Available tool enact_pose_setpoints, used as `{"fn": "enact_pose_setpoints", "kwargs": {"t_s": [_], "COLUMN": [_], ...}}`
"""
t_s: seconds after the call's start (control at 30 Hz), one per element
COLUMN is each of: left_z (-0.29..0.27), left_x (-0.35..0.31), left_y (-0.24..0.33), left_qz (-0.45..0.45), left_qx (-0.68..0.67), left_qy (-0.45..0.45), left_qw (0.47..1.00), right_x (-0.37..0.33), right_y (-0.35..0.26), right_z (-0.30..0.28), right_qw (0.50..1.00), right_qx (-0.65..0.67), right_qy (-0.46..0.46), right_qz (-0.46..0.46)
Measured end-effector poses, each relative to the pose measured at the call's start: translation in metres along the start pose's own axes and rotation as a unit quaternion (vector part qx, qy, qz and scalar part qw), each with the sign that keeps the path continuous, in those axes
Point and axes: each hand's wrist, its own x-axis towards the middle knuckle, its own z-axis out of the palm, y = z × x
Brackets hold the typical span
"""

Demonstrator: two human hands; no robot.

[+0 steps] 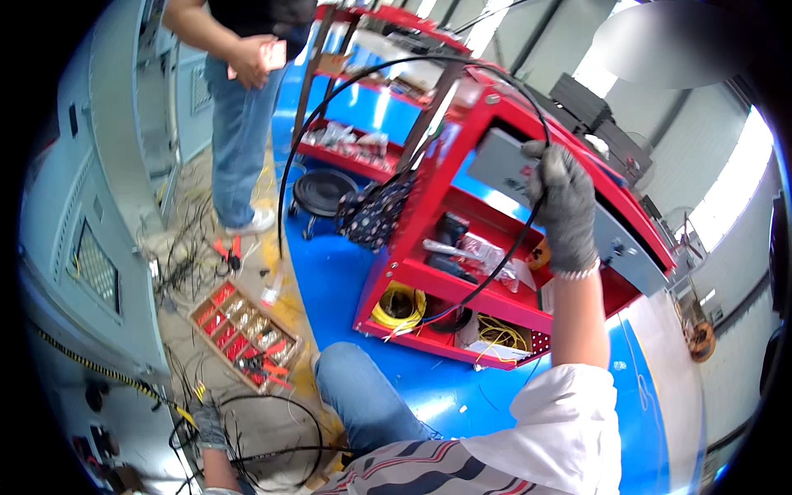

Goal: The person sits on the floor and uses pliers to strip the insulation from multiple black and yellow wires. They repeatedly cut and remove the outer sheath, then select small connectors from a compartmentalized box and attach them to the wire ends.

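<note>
My right hand (565,206), in a grey knit glove, is raised and closed around a long black cable (396,60). From it the cable arches up and left, then hangs to the floor; another length drops past the red cart. Low on the left, my left hand (212,426), also gloved, looks closed around thin yellow-tipped wires (200,393) beside the cabinet; its fingers are partly hidden. Black cable loops (318,429) lie beside it. Nearby sits a wooden compartment box (198,318) of small red and metal pieces, with red-handled pliers (268,363) on it.
A red tool cart (412,268) with yellow wire coils (398,307) stands ahead. Light-blue cabinets (99,198) line the left. Loose wires and another pair of pliers (232,254) lie on the floor. A person (239,124) stands beyond, near a round black stool (324,192).
</note>
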Motion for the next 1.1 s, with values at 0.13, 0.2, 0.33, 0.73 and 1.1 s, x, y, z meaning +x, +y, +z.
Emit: {"fn": "enact_pose_setpoints", "kwargs": {"t_s": [0.13,0.2,0.33,0.73,1.1], "left_z": [0.019,0.019,0.049,0.028,0.019], "left_x": [0.006,-0.007,-0.046,-0.018,-0.013], "left_y": [0.005,0.033,0.102,0.058,0.064], "left_qz": [-0.082,-0.101,-0.124,-0.204,-0.120], "left_qx": [0.120,0.127,-0.010,-0.104,-0.054], "left_qy": [0.029,0.044,0.006,0.049,-0.020], "left_qw": [0.989,0.986,0.992,0.972,0.991], "right_x": [0.046,0.071,0.089,0.092,0.091], "right_y": [-0.015,-0.009,0.016,0.150,0.132], "right_z": [-0.115,-0.162,-0.252,-0.329,-0.285], "right_qw": [0.989,0.979,0.918,0.785,0.945], "right_qx": [-0.121,0.045,0.139,0.407,-0.281], "right_qy": [0.081,0.176,0.331,0.422,0.120], "right_qz": [-0.031,0.095,0.169,0.199,0.117]}}
